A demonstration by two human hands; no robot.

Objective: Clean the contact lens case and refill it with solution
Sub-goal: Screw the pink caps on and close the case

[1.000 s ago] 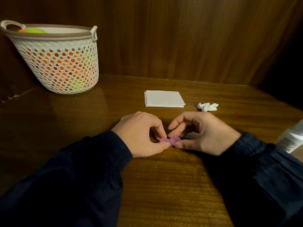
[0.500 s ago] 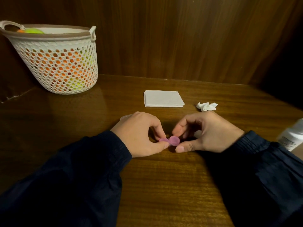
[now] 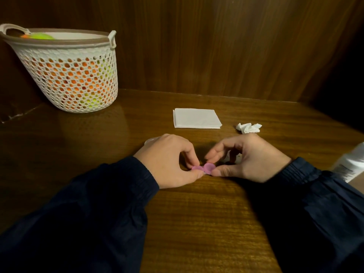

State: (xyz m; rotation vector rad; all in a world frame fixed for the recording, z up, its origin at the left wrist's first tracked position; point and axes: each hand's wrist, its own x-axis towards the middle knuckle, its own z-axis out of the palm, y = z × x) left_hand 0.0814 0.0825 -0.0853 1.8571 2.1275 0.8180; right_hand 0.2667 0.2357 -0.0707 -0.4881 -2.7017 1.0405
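Observation:
A small pink contact lens case (image 3: 204, 168) lies low over the wooden table (image 3: 197, 213), pinched from both ends. My left hand (image 3: 169, 160) grips its left well between thumb and fingertips. My right hand (image 3: 248, 158) has its thumb and index finger on the right well, with something white partly hidden under the palm. A white solution bottle (image 3: 350, 166) lies at the right edge, half out of view. A pale cap-like shape (image 3: 150, 140) peeks out behind my left hand.
A folded white tissue (image 3: 197, 118) and a crumpled tissue (image 3: 248, 128) lie beyond my hands. A white perforated basket (image 3: 69, 75) with orange and green items stands at the back left. A wooden wall closes the back.
My right hand's fingers have shifted on the case's right well, and the case has tilted slightly. My left hand has stayed put.

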